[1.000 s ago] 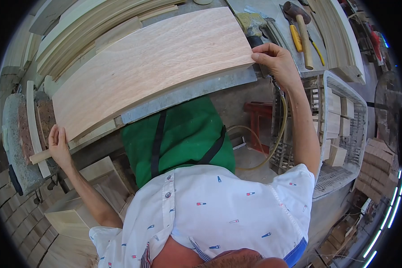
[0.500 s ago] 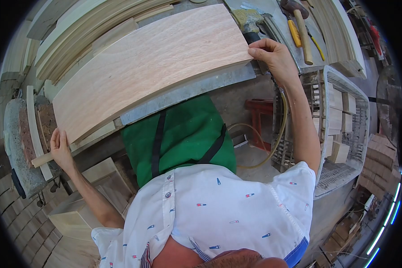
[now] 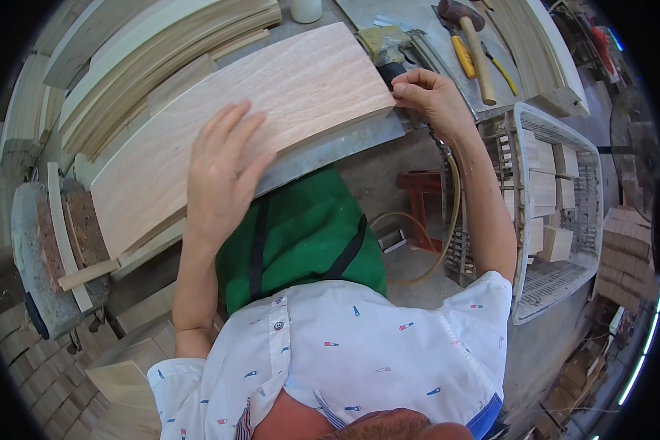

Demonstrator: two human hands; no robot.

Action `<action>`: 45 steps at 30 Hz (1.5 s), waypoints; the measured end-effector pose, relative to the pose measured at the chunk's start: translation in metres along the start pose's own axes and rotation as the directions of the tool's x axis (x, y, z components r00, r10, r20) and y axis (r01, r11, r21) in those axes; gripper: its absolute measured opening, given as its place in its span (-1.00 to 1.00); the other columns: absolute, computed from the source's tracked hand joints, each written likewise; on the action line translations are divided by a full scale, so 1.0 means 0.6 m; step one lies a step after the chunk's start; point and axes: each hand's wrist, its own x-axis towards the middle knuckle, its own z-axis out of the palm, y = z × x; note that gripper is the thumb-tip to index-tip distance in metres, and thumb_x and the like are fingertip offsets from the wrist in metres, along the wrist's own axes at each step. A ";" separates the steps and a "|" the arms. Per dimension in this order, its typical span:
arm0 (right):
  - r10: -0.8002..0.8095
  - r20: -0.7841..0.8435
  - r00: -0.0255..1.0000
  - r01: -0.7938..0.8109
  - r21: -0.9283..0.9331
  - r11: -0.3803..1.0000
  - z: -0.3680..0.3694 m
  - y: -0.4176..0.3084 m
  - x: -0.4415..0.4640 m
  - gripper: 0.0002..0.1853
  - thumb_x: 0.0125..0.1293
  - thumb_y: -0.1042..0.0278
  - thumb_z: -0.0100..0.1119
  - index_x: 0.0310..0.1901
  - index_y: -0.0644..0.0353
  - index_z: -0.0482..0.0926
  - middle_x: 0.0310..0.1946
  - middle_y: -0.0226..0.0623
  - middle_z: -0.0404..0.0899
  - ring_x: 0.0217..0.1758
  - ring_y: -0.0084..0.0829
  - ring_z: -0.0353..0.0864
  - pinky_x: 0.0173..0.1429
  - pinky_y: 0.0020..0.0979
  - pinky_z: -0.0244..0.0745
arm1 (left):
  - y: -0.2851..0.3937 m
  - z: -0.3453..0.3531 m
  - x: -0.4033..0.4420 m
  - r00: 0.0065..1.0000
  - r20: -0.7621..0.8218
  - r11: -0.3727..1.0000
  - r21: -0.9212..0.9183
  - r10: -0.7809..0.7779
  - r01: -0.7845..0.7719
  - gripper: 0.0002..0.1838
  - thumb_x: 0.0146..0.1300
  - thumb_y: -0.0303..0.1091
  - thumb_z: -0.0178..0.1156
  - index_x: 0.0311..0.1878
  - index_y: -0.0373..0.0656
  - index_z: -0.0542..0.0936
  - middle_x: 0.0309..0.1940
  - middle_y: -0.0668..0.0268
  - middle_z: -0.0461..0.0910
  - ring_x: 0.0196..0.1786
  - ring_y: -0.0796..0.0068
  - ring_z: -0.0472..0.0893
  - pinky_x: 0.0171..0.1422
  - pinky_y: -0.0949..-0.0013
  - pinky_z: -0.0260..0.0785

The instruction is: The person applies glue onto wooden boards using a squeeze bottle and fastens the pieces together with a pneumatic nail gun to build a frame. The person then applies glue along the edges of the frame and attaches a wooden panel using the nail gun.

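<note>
A wide wooden board lies slantwise over the metal-edged bench in front of me. My left hand is over the middle of its near edge, fingers apart; whether it touches the wood I cannot tell. At the board's right end, my right hand pinches the near corner between thumb and fingers. A thin wooden stick pokes out near the board's left end.
Long curved wood strips are stacked behind the board. A nail gun, a mallet and a yellow-handled tool lie at the upper right. A plastic crate of wood blocks stands right, beside a hose.
My left hand has left the board's left end and moved right and up to its middle, its fingers spread. My right hand and the board's right end have shifted slightly left in view.
</note>
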 end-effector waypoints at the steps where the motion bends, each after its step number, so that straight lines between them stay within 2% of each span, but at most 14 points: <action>1: -0.005 -0.005 1.000 0.005 0.021 1.000 -0.006 0.000 0.000 -0.82 0.25 0.40 0.25 -0.19 0.33 0.64 -0.35 -0.33 0.62 -0.25 -0.55 0.61 -0.05 -0.55 0.55 | 0.003 -0.001 0.010 1.000 0.015 1.000 0.015 0.022 -0.022 -0.56 0.09 -0.43 0.33 0.09 -0.24 0.57 0.17 0.10 0.52 0.27 0.04 0.44 0.34 0.14 0.28; 6: -0.069 -0.062 0.996 0.069 -0.010 0.998 -0.028 -0.005 0.004 -0.79 0.29 0.36 0.20 -0.19 0.36 0.63 -0.39 -0.31 0.62 -0.28 -0.54 0.63 -0.10 -0.53 0.56 | 0.024 0.058 0.048 0.978 0.075 0.980 -0.064 0.192 -0.188 -0.59 0.13 -0.44 0.30 0.08 -0.25 0.59 0.15 0.11 0.54 0.26 0.08 0.47 0.32 0.15 0.31; 8: -0.156 -0.148 0.977 0.111 -0.273 0.956 -0.042 -0.005 0.012 -0.77 0.29 0.34 0.18 -0.19 0.38 0.63 -0.41 -0.26 0.64 -0.29 -0.53 0.64 -0.13 -0.49 0.54 | 0.040 0.099 0.071 0.967 0.063 0.966 -0.094 0.248 -0.242 -0.61 0.14 -0.44 0.29 0.08 -0.25 0.59 0.14 0.11 0.55 0.25 0.07 0.47 0.30 0.15 0.32; 12: -0.295 -0.205 0.933 0.080 -0.683 0.726 -0.056 0.001 0.015 -0.72 0.26 0.27 0.16 -0.17 0.35 0.63 -0.40 -0.16 0.67 -0.30 -0.39 0.66 -0.15 -0.36 0.51 | 0.048 0.152 0.101 0.944 0.030 0.942 -0.080 0.329 -0.325 -0.66 0.17 -0.44 0.27 0.04 -0.26 0.61 0.09 0.13 0.58 0.23 0.06 0.49 0.27 0.15 0.34; 18: -0.130 -0.082 0.988 0.070 -0.511 0.856 -0.037 0.006 0.009 -0.69 0.26 0.21 0.13 -0.15 0.30 0.64 -0.31 -0.06 0.67 -0.18 -0.12 0.66 -0.04 -0.25 0.49 | 0.044 0.179 0.103 0.940 0.011 0.938 -0.061 0.341 -0.340 -0.75 0.19 -0.43 0.25 -0.06 -0.27 0.66 0.01 0.18 0.65 0.20 0.13 0.54 0.25 0.16 0.35; 21: -0.300 -0.129 0.945 0.125 -0.707 0.696 -0.032 -0.016 0.001 -0.69 0.26 0.22 0.13 -0.15 0.32 0.64 -0.29 -0.01 0.67 -0.14 -0.07 0.65 -0.01 -0.22 0.48 | 0.042 0.182 0.101 0.943 0.000 0.941 -0.070 0.332 -0.331 -0.75 0.19 -0.42 0.25 -0.07 -0.25 0.67 0.01 0.19 0.65 0.20 0.15 0.54 0.24 0.17 0.36; 27: -0.285 -0.074 0.956 0.094 -0.840 0.534 -0.039 0.009 0.035 -0.59 0.22 0.18 0.20 -0.02 0.35 0.55 -0.24 0.07 0.65 -0.10 0.02 0.63 0.03 -0.13 0.49 | 0.033 0.193 0.098 0.924 -0.059 0.923 -0.054 0.378 -0.381 -0.74 0.10 -0.45 0.18 -0.13 -0.25 0.64 -0.02 0.20 0.63 0.16 0.15 0.54 0.20 0.19 0.36; 30: -0.334 -0.035 0.942 0.105 -0.914 0.392 -0.021 0.045 0.077 -0.48 0.17 0.12 0.25 0.03 0.37 0.46 -0.17 0.14 0.62 -0.07 0.09 0.62 0.07 -0.11 0.49 | 0.037 0.188 0.099 0.932 -0.035 0.931 -0.040 0.361 -0.363 -0.77 0.17 -0.42 0.25 -0.10 -0.23 0.66 0.00 0.23 0.65 0.17 0.18 0.56 0.19 0.20 0.38; 38: -0.163 -0.105 0.981 -0.043 -0.938 0.345 0.000 0.022 0.134 -0.42 0.05 0.16 0.25 -0.02 0.50 0.39 -0.16 0.32 0.58 -0.03 0.17 0.60 0.09 -0.06 0.51 | 0.032 0.195 0.094 0.926 -0.064 0.927 -0.026 0.373 -0.375 -0.75 0.16 -0.41 0.23 -0.08 -0.21 0.64 0.02 0.25 0.62 0.18 0.21 0.55 0.21 0.21 0.38; 39: -0.237 -0.076 0.969 0.015 -0.933 0.359 -0.019 0.018 0.140 -0.45 0.05 0.15 0.22 -0.06 0.49 0.45 -0.18 0.33 0.59 -0.03 0.15 0.61 0.07 -0.08 0.51 | 0.031 0.194 0.093 0.927 -0.069 0.929 -0.028 0.368 -0.370 -0.75 0.16 -0.41 0.23 -0.08 -0.21 0.64 0.02 0.26 0.62 0.18 0.21 0.54 0.21 0.21 0.38; 41: -0.200 -0.095 0.975 -0.028 -0.949 0.315 -0.031 -0.060 0.104 -0.52 0.06 0.14 0.19 -0.15 0.47 0.53 -0.22 0.31 0.60 -0.04 0.16 0.61 0.06 -0.06 0.50 | 0.029 0.194 0.092 0.927 -0.066 0.928 -0.035 0.369 -0.372 -0.75 0.15 -0.42 0.22 -0.09 -0.21 0.64 0.03 0.25 0.61 0.20 0.21 0.53 0.22 0.20 0.37; 42: -0.282 -0.136 0.950 -0.038 -0.944 0.327 -0.048 -0.076 0.085 -0.57 0.06 0.13 0.19 -0.26 0.45 0.56 -0.36 0.20 0.63 -0.23 0.03 0.68 -0.10 -0.13 0.55 | 0.028 0.195 0.092 0.928 -0.067 0.928 -0.042 0.367 -0.370 -0.75 0.15 -0.42 0.22 -0.09 -0.21 0.64 0.03 0.25 0.61 0.21 0.21 0.52 0.22 0.20 0.36; 43: -0.125 -0.181 0.975 -0.081 -0.824 0.561 -0.047 -0.119 0.041 -0.61 0.12 0.17 0.22 -0.19 0.37 0.50 -0.48 -0.12 0.60 -0.51 -0.30 0.61 -0.35 -0.29 0.50 | 0.027 0.194 0.091 0.928 -0.071 0.929 -0.040 0.365 -0.368 -0.76 0.15 -0.43 0.21 -0.09 -0.22 0.64 0.03 0.25 0.61 0.21 0.20 0.52 0.22 0.20 0.36; 45: -0.043 -0.179 0.983 -0.090 -0.672 0.735 -0.049 -0.170 -0.032 -0.66 0.20 0.15 0.22 -0.23 0.30 0.49 -0.56 -0.29 0.53 -0.61 -0.53 0.49 -0.49 -0.45 0.40 | 0.030 0.190 0.088 0.935 -0.079 0.936 -0.048 0.345 -0.350 -0.76 0.16 -0.44 0.19 -0.09 -0.23 0.63 0.04 0.24 0.60 0.21 0.20 0.51 0.23 0.20 0.35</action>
